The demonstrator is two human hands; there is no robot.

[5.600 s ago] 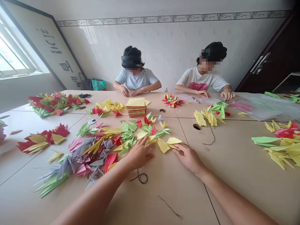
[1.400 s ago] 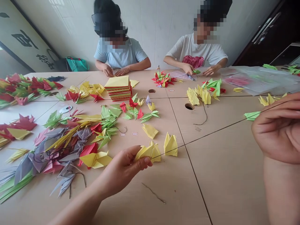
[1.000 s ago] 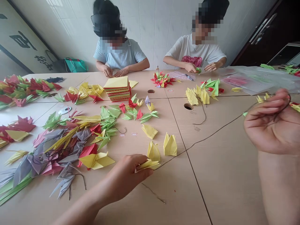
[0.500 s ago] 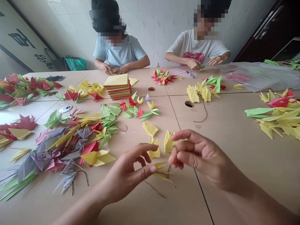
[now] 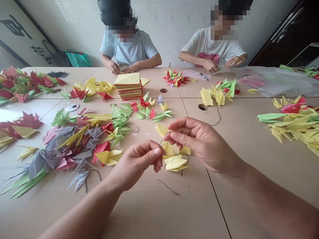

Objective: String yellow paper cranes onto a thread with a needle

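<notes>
Tabletop (image 5: 159,217), left hand (image 5: 137,160), right hand (image 5: 204,142), both pinching dark thread (image 5: 165,143); yellow folded paper (image 5: 174,162) beside

Left hand (image 5: 138,160) off yellow paper (image 5: 173,162), now pinching thread (image 5: 161,141) (right hand (image 5: 203,142) closer)

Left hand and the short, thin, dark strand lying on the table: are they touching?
Apart: the head view shows tan tabletop between the left hand and the thin dark strand.
</notes>
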